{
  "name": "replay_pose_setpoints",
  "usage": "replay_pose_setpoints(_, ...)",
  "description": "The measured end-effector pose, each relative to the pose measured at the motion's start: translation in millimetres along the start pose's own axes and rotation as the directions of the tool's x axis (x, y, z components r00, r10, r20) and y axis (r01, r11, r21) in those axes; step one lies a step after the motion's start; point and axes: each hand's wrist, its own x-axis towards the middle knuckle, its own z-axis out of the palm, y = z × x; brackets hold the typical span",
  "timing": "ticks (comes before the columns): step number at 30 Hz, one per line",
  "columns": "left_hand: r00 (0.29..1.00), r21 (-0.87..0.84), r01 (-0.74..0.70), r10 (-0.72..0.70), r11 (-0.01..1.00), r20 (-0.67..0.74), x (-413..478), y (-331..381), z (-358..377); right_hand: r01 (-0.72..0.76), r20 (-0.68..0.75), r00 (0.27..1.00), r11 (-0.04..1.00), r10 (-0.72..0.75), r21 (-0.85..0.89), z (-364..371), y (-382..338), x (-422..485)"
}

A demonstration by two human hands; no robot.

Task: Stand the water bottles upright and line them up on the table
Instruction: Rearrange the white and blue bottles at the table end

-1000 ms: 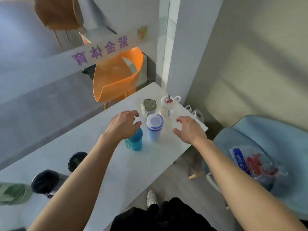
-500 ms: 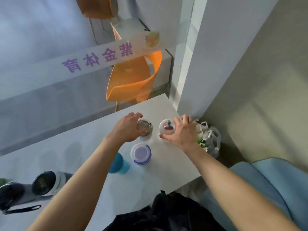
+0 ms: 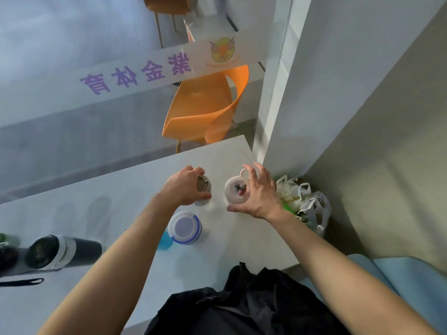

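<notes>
I look almost straight down on a white table [image 3: 254,238]. My left hand [image 3: 183,187] grips an upright bottle with a grey metal lid [image 3: 204,186] from its left side. My right hand [image 3: 258,194] wraps around an upright white bottle with a loop-handled lid [image 3: 235,189]. The two bottles stand side by side, a short gap apart. Nearer to me stands a white bottle with a blue-ringed lid [image 3: 185,227], with a teal bottle [image 3: 164,240] mostly hidden behind my left forearm. A black bottle [image 3: 60,251] is at the left, apparently lying on its side.
A glass partition with purple lettering runs along the table's far edge, an orange chair [image 3: 205,110] behind it. A white pillar stands at the far right corner. Plastic bags [image 3: 304,201] sit on the floor right of the table. A black strap [image 3: 21,281] lies at the left.
My hands went from hovering near the teal and blue-lidded bottles to the two far bottles, and both now grip them. The view has tilted further down.
</notes>
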Motion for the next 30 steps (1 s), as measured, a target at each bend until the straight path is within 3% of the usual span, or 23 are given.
replay_pose_setpoints(2, 1.000, -0.007, 0.013, -0.013, 1.000, -0.001, 1, 1, -1, 0.024, -0.089, 0.996, 1.000, -0.024, 0.001, 7, 3, 0)
replay_pose_setpoints(7, 0.998, 0.014, 0.053, -0.052, 0.999, -0.022, -1, 1, 2, 0.156, 0.052, 0.985, 0.980, -0.164, 0.127, 13, 13, 9)
replay_pose_setpoints(11, 0.997, 0.050, 0.056, -0.054, 0.997, -0.053, -3, 3, 8, 0.088, -0.012, 0.996, 0.963, -0.088, 0.254, 29, 21, 5)
replay_pose_setpoints(17, 0.992, 0.040, 0.034, -0.029, 0.999, -0.120, 2, -3, 16, 0.119, -0.140, 0.987, 0.956, -0.083, 0.268, 44, 19, 14)
replay_pose_setpoints(24, 0.987, 0.025, 0.042, -0.038, 0.999, -0.156, 26, -2, 1, 0.064, -0.300, 0.954, 0.959, 0.023, 0.276, 23, -4, 115)
replay_pose_setpoints(30, 0.980, -0.003, 0.086, -0.085, 0.996, -0.177, 50, -3, -15, -0.015, -0.335, 0.938, 0.974, 0.092, 0.226, 20, -14, 179)
